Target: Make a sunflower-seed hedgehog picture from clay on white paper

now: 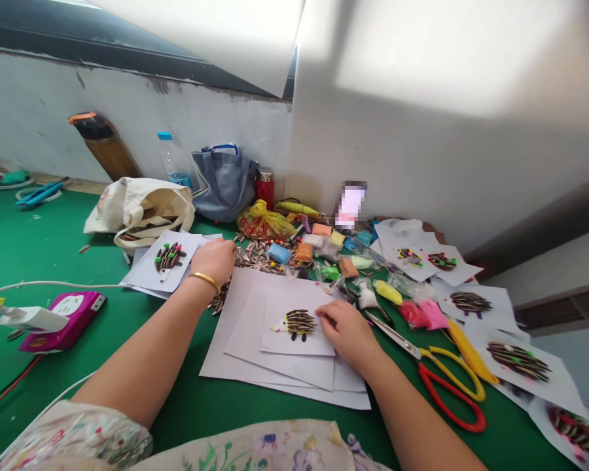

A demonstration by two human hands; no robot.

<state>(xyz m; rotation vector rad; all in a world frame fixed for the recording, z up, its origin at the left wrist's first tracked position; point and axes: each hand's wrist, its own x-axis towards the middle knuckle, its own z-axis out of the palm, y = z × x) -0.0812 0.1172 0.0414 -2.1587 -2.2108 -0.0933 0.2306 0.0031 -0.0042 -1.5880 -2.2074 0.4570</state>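
Card of white paper point(275, 340), bearing a spiny, seed-covered figure point(300, 322), lies atop larger white paper sheets point(235, 314) on the green tabletop point(181, 400), centred, I judge, so both hands can reach it. From my remote station I log the hands well apart: right hand point(348, 333) curled at the card's right edge, perhaps steadying it; left hand point(216, 261) bent-fingered by the loose striped seeds point(252, 255); whether either pinches anything, I cannot tell. Metal scissors with red and yellow looped handles point(436, 366) lie right of the right hand, presumably parked within easy reach.
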